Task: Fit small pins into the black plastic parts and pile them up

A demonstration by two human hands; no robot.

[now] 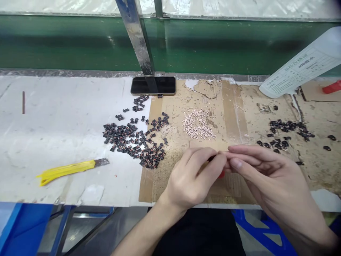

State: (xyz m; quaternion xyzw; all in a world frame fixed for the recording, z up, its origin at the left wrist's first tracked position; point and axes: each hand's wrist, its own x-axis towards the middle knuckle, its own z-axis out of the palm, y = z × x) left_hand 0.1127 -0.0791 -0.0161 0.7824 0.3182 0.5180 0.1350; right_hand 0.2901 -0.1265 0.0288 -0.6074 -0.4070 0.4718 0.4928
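My left hand [190,176] is closed over a small dark part, mostly hidden by its fingers. Its fingertips meet those of my right hand [269,174], whose thumb and forefinger are pinched on something I cannot make out. A bit of red [221,174] shows beneath the fingers. Beyond the hands, a ring of tiny pinkish metal pieces [198,132] lies on the cardboard [176,110]. Many small black parts with coppery bits [121,137] are spread to the left, and a smaller group of black parts [287,126] sits at the right.
A yellow utility knife [68,170] with its blade out lies on the left. At the back, a phone [153,86] rests by a metal post [138,39]. A white bottle [301,67] leans at the right, near a red object [331,87]. A green belt [66,44] runs behind.
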